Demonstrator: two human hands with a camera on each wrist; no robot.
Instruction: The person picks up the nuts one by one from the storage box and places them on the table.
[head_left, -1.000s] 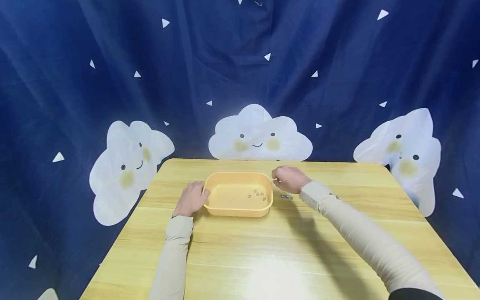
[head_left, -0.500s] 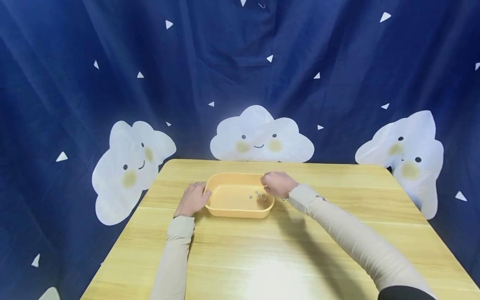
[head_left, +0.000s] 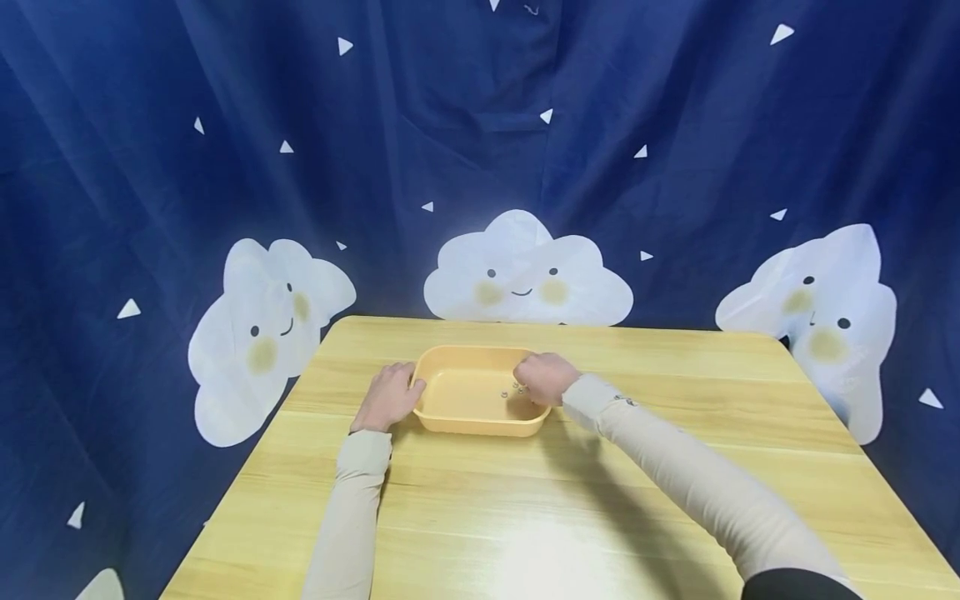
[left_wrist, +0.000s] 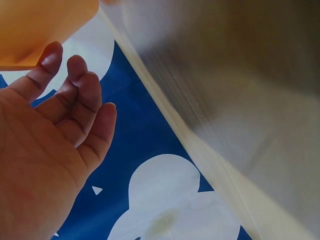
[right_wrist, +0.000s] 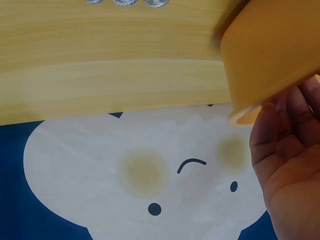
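A shallow orange-yellow plastic tray (head_left: 480, 426) stands on the wooden table. My left hand (head_left: 386, 397) grips its left end, the thumb over the rim and the fingers along the outside. Over the tray's right rim reaches my right hand (head_left: 551, 379), its fingers bent down inside. In the right wrist view the wall hides those fingertips, so whether they hold anything cannot be told. Small silver pieces (head_left: 504, 395) lie on the tray floor near the right hand, partly covered by it. Outside the tray, the right wrist view shows three ridged, round silver pieces (right_wrist: 125, 2) on the tabletop.
The light wooden table (head_left: 465, 500) ends at a rounded far edge. Behind it hangs a dark blue curtain (head_left: 480, 158) with white triangles and smiling clouds. A beige sleeve covers each forearm, and the right arm casts a shadow on the table.
My right hand has moved left and slightly down, from beside the tray's right end to over its inside. The left hand keeps its grip on the rim. The head view has shifted slightly.
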